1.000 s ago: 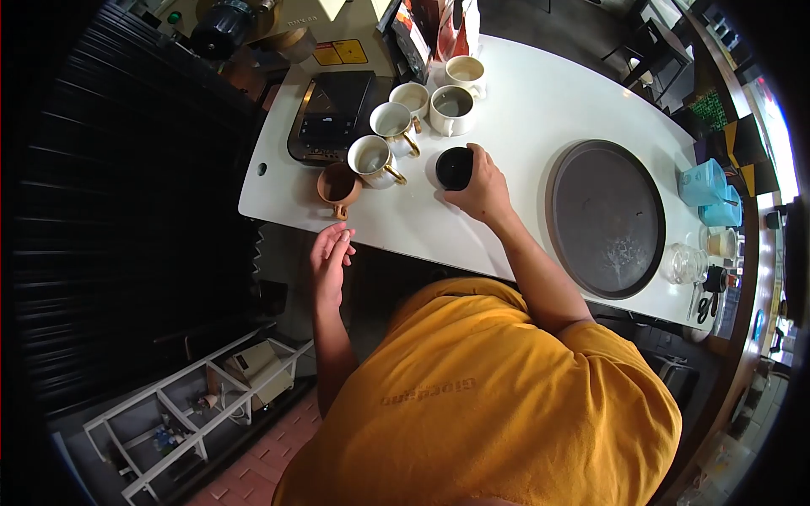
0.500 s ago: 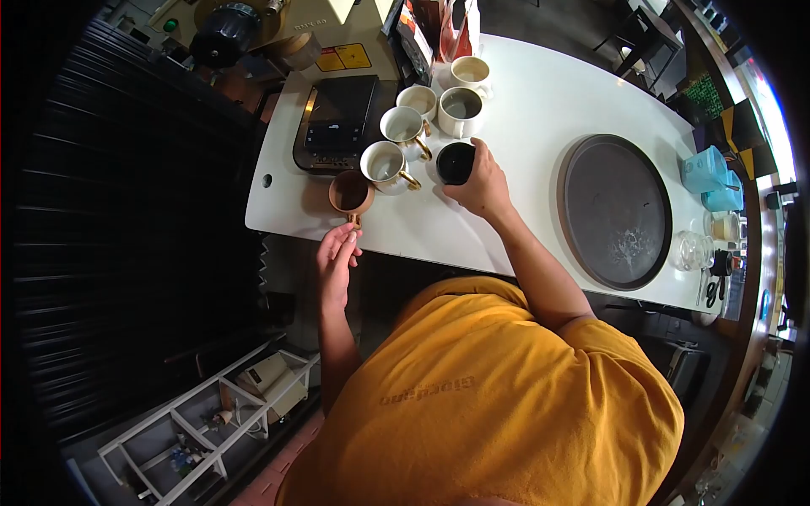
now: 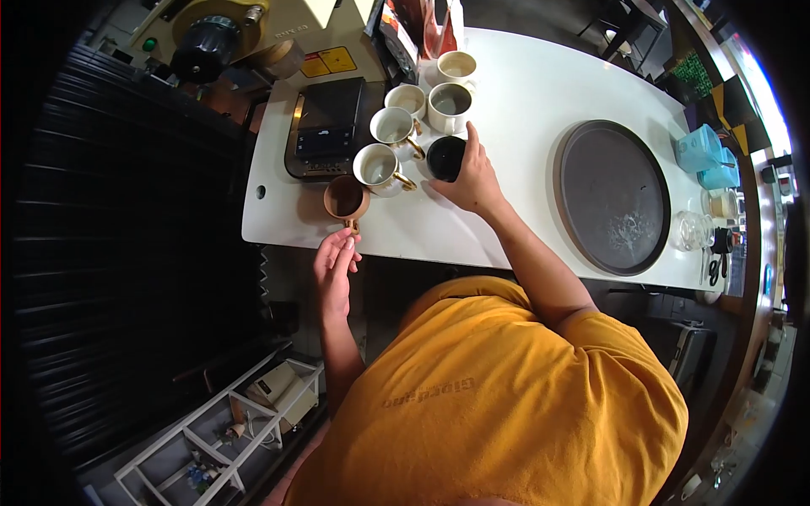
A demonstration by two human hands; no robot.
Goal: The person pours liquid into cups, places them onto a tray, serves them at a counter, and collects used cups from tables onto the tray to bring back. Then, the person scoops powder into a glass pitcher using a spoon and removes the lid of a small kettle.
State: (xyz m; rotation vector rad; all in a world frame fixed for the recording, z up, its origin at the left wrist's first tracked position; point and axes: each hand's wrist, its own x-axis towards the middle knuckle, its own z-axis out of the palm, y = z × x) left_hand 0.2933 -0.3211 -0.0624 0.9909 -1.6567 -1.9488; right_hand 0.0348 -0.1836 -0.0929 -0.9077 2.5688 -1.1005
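My left hand (image 3: pixel 334 271) pinches the small handle of a brown cup (image 3: pixel 346 199) near the table's front left edge. My right hand (image 3: pixel 474 177) is curled around the right side of a black cup (image 3: pixel 445 158), with the fingertips partly hidden behind it. Between the two lies a white mug with a gold handle (image 3: pixel 376 168). Behind that one stands a second gold-handled white mug (image 3: pixel 393 126). A cream cup (image 3: pixel 406 102), a white mug with a grey inside (image 3: pixel 449 108) and another cream mug (image 3: pixel 456 66) are farther back.
A black scale (image 3: pixel 327 126) sits left of the cups, below a cream machine (image 3: pixel 291 21). On the right of the white table (image 3: pixel 515 93) lies a round dark tray (image 3: pixel 613 198). Blue containers (image 3: pixel 699 149), a glass jar (image 3: pixel 692 230) and scissors (image 3: pixel 715 271) are at the far right.
The view has shifted and turned slightly. Both hands keep their places at the brown and black cups, with no clear movement of the cups on the table.
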